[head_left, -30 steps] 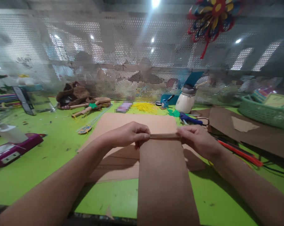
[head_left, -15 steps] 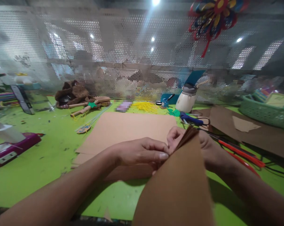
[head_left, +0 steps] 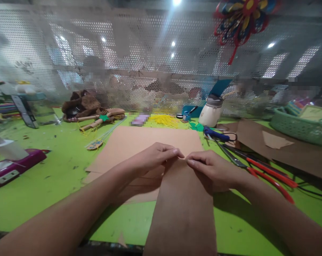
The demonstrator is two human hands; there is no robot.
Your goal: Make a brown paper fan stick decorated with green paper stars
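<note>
A sheet of brown paper (head_left: 186, 209) stretches from the near table edge up to my fingers, its far end narrowed between them. My left hand (head_left: 161, 156) pinches that far end from the left, thumb on top. From the right, my right hand (head_left: 210, 165) pinches the same end, its fingertips almost meeting those of the left. Under and beyond my hands lies a stack of lighter brown paper sheets (head_left: 150, 137) on the green table (head_left: 57, 192). The fingers hide how the paper's tip is folded.
Red-handled scissors (head_left: 270, 181) and a blue glue gun (head_left: 216, 135) lie at right, by dark brown paper (head_left: 302, 160) and a green basket (head_left: 296, 126). A white bottle (head_left: 211, 112) stands behind. Left are a purple power strip (head_left: 19, 167) and paper rolls (head_left: 94, 122).
The brown paper has turned from a slanted, edge-on pose to face me more flatly. My right hand has come out from behind it, and both hands now meet at its far end.
</note>
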